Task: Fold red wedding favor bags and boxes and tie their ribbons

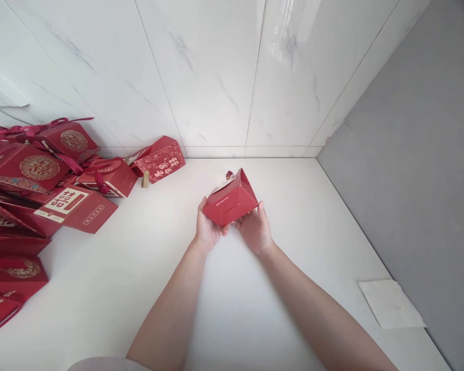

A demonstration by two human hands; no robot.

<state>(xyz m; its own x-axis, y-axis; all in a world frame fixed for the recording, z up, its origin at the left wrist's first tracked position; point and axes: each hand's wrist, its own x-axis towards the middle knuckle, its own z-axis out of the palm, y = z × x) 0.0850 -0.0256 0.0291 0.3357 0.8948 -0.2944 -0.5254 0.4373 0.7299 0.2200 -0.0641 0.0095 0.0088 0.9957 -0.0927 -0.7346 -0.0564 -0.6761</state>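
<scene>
A red paper gift box with small white print and a slit on its near face is held tilted between both my hands, over the middle of the white table. My left hand grips its left end, thumb along the side and fingers curled under it. My right hand supports the lower right corner, with its thumb against the right edge and the other fingers partly hidden beneath. A triangular folded end shows on the box's right, and a bit of dark red ribbon sticks up behind its top.
Many red gift boxes with ribbons and gold or white lettering are heaped at the left. A patterned red box lies by the tiled wall. White tissue lies at the table's right edge, beside a grey surface.
</scene>
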